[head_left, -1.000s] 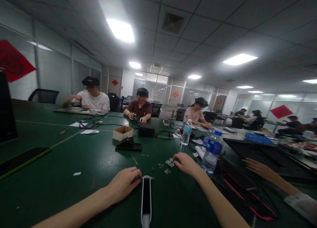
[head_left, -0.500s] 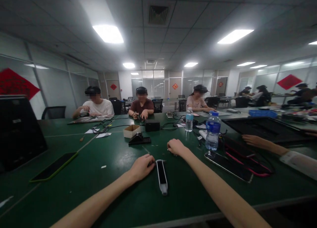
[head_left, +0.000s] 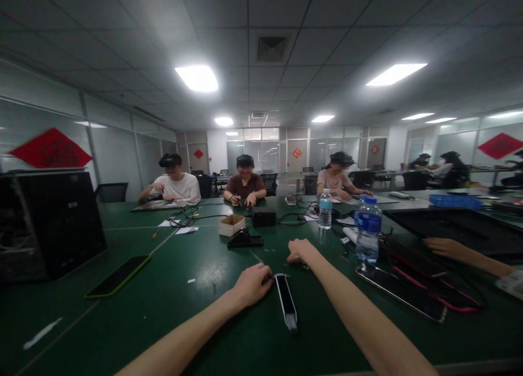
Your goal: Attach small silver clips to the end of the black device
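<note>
My left hand [head_left: 252, 283] rests on the green table [head_left: 171, 310], its fingers curled at the far end of a narrow black and white bar-shaped device [head_left: 286, 301] that lies lengthwise in front of me. My right hand [head_left: 301, 250] lies further out, fingers bent down over small metal parts that it mostly hides. What its fingertips pinch, if anything, is too small to make out.
A water bottle [head_left: 368, 229] stands right of my right hand, a second bottle [head_left: 325, 208] behind it. A phone [head_left: 399, 293] and red cables lie at right beside another person's hand [head_left: 447, 247]. A phone [head_left: 118, 276] and black case [head_left: 53, 220] sit left. A cardboard box [head_left: 231, 224] and three seated people are opposite.
The camera has tilted up and pulled back, showing more ceiling and the black case at left. My hands stay by the device and small parts, the right now covering them.
</note>
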Motion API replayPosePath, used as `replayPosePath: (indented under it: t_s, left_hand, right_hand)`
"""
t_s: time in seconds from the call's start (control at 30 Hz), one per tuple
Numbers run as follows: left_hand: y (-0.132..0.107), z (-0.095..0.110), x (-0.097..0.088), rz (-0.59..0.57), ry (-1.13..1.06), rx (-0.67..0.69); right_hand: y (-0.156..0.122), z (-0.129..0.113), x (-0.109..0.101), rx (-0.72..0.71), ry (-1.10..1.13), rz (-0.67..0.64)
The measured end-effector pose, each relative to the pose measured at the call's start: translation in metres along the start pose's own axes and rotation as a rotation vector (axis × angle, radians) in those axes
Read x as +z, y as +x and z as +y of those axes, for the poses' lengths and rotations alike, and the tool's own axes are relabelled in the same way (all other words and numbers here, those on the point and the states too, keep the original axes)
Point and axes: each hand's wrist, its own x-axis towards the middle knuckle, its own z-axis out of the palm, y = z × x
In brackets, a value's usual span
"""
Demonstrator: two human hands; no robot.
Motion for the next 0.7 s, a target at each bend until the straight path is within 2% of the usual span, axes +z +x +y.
replayPosePath:
  t_s: [0.2,0.43,0.53,0.7]
  left_hand:
    - [0.0,0.0,0.0,0.037,-0.062,-0.009]
    - [0.0,-0.01,0.006,0.322,-0.289,-0.027]
    - [0.0,-0.014,0.007,0.344,-0.412,0.014]
    - [0.003,-0.022,0.012,0.359,-0.493,-0.015]
  right_hand:
    - [-0.02,-0.01,-0.004,-0.073,0.009,-0.003]
    - [-0.048,-0.043,0.003,-0.288,0.24,0.065]
    - [-0.051,-0.051,0.01,-0.346,0.378,0.118]
    - [-0.049,-0.045,0.023,-0.334,0.513,0.172]
